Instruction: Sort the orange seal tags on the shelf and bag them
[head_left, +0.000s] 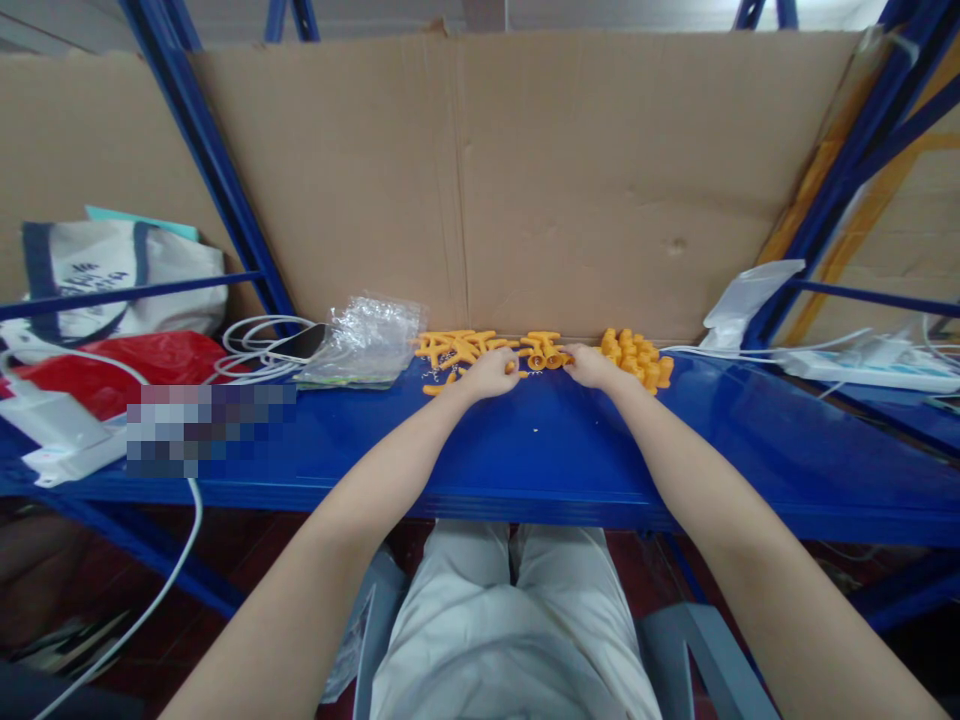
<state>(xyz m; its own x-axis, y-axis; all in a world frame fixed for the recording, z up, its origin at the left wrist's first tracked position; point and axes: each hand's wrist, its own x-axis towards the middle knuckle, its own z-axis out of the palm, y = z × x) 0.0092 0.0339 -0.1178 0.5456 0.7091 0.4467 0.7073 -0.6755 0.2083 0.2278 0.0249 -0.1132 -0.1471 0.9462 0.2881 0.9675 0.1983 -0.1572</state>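
My left hand (493,373) is closed, with a bit of an orange plastic piece (511,367) showing at its curled fingers. Close by on the right, my right hand (590,368) has its fingers pinched at an orange cup-shaped piece (568,359); its fingertips are partly hidden. Between the hands lie orange round-mouthed pieces (535,361). A loose pile of branching orange plastic pieces (454,347) spreads beyond and left of my left hand, with tiny silvery bits among them. Beside my right wrist stands a cluster of short orange knob-like pieces (634,355).
Cardboard (585,190) walls off the back of the blue table (525,460). Clear plastic bags (371,335), coiled white cable (259,340), a red bag (142,365) and a white power strip (75,455) lie left. Another power strip (862,368) lies right, near blue frame posts.
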